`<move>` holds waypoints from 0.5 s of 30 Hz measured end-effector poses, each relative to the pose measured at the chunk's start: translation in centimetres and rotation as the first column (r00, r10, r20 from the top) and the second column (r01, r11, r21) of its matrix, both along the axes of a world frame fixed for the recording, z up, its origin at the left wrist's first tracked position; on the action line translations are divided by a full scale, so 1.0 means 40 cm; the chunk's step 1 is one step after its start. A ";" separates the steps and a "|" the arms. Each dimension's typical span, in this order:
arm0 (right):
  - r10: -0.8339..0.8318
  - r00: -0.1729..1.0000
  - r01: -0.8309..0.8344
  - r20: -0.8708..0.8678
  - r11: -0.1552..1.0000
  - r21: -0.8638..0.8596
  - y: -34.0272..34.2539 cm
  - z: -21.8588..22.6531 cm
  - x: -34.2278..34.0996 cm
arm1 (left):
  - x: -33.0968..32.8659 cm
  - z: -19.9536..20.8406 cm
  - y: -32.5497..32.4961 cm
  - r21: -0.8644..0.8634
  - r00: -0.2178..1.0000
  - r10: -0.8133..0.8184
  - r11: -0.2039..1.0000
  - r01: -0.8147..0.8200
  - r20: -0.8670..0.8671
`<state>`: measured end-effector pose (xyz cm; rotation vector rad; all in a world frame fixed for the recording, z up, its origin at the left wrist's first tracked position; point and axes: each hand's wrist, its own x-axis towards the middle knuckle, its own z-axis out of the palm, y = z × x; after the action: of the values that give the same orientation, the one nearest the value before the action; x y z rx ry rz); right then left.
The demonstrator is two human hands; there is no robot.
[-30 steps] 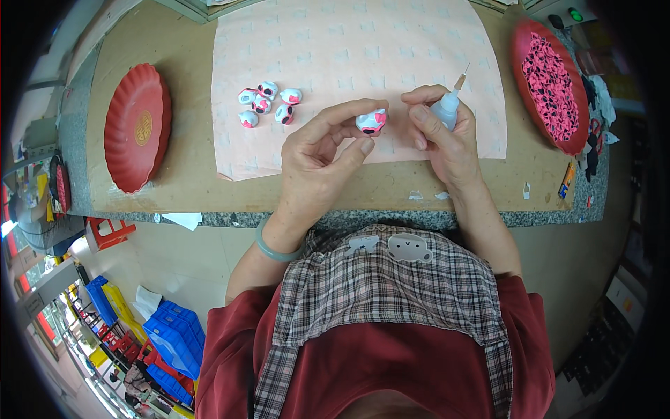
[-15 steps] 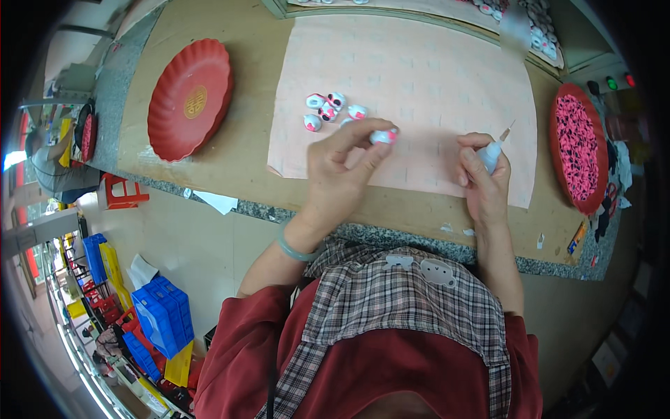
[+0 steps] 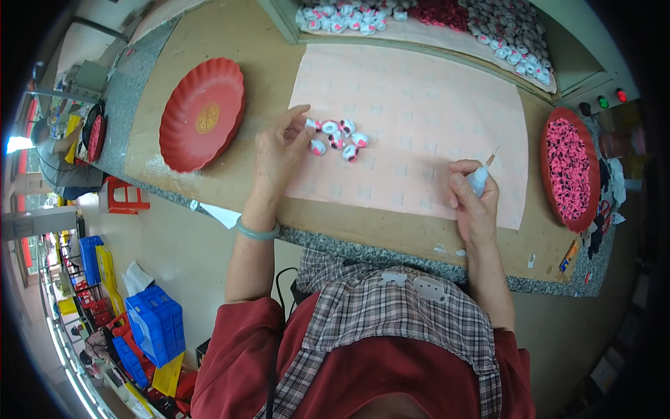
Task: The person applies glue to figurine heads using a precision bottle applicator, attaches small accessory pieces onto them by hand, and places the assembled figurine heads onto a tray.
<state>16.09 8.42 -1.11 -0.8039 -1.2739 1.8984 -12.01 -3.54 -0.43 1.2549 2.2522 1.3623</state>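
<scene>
My left hand is at the left edge of the pale pink sheet, thumb and index finger apart. Right by its fingertips is a small white-and-pink piece; whether they still touch it is hard to see. Close to it lie several similar rounded white pieces with pink and black details, grouped loosely. My right hand is wrapped round a small pale squeeze bottle with a thin needle tip, which points up and away over the right part of the sheet.
An empty red scalloped tray stands at the left. To the right, a red tray holds many pink-and-black bits. A shelf at the back carries rows of finished-looking pieces. Blue crates and a red stool stand on the floor; another person sits far left.
My left hand has moved left with the white-and-pink piece, which now lies at the group's left side, and the fingers have spread. My right hand still holds the bottle. The view has shifted.
</scene>
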 end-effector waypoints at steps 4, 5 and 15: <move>0.013 1.000 -0.013 -0.007 1.000 0.012 -0.001 -0.001 0.004 | -0.005 0.015 0.012 -0.016 0.999 -0.020 1.000 0.021 0.041; 0.033 0.999 -0.033 0.002 0.999 -0.004 -0.002 -0.001 0.005 | -0.009 0.028 0.024 -0.025 0.996 -0.039 0.999 0.037 -0.078; 0.054 0.999 -0.054 0.004 0.998 -0.010 0.003 0.001 0.013 | -0.057 0.074 0.392 0.008 0.718 -0.125 0.984 0.180 -0.684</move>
<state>16.59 8.53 -1.08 -0.7857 -1.3023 1.9479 -14.29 12.15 2.51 2.2125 2.4439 1.0221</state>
